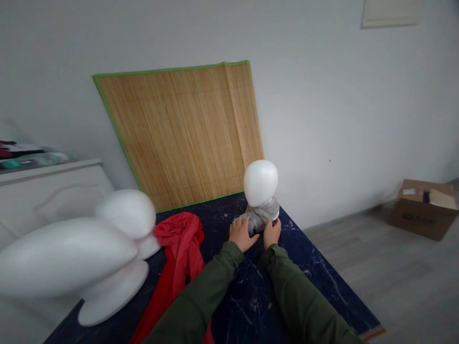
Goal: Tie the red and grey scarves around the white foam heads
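Observation:
A white mannequin head (261, 183) stands on the dark blue marbled table (247, 301), near its far right corner. Around its neck is wrapped a crumpled grey scarf (263, 212). From the left, my left hand (243, 234) is curled on the scarf, its fingers bent over the cloth and the thumb apart. On the other side, my right hand (272, 233) closes at the scarf's lower right edge, by the white base of the head. The fingertips of both hands are partly hidden by the cloth.
Red cloth (181, 241) lies in a heap left of my arms. A second white mannequin head (126, 213) and large white rounded forms (68, 258) crowd the left side. A bamboo mat (182, 134) hangs behind. A cardboard box (423, 210) sits on the floor at right.

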A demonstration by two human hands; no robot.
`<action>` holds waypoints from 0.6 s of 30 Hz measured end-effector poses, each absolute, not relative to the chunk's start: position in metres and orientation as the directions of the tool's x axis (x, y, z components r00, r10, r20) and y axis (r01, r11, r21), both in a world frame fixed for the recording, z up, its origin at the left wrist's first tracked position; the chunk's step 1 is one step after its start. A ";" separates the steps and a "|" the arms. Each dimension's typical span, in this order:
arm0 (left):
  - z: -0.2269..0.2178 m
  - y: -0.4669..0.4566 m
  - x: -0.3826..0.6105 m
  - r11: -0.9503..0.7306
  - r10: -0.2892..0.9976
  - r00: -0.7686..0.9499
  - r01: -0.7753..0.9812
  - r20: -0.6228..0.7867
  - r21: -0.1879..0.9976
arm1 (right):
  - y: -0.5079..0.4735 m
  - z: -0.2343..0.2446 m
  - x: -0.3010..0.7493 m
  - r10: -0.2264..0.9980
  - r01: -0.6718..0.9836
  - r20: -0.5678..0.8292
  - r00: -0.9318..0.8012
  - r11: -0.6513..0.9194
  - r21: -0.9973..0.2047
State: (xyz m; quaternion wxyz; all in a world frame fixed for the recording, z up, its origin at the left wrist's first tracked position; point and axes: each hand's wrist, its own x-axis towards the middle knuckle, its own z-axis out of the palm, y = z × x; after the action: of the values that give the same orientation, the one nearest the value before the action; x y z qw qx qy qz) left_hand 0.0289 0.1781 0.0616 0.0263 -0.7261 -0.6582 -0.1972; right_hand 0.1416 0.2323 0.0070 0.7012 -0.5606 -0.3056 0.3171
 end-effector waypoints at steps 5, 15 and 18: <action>0.044 0.214 0.058 0.033 0.934 -0.176 0.909 0.311 0.415 | 0.250 0.009 0.162 0.843 -0.216 -0.025 0.538 0.109 -0.970; 0.048 0.197 0.048 -0.315 0.933 0.056 0.602 0.355 0.734 | 0.253 0.018 0.172 0.918 -0.249 -0.044 0.393 0.060 -0.967; 0.051 0.172 0.042 -0.335 0.930 0.072 0.563 0.360 0.756 | 0.254 0.019 0.172 0.960 -0.266 0.018 0.278 0.095 -0.959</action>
State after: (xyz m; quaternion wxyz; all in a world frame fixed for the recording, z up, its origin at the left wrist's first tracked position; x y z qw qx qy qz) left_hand 0.0420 0.1721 0.0508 -0.2172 -0.6990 -0.5340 -0.4232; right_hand 0.1717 0.2538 0.0190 0.6432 -0.4747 -0.3655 0.4767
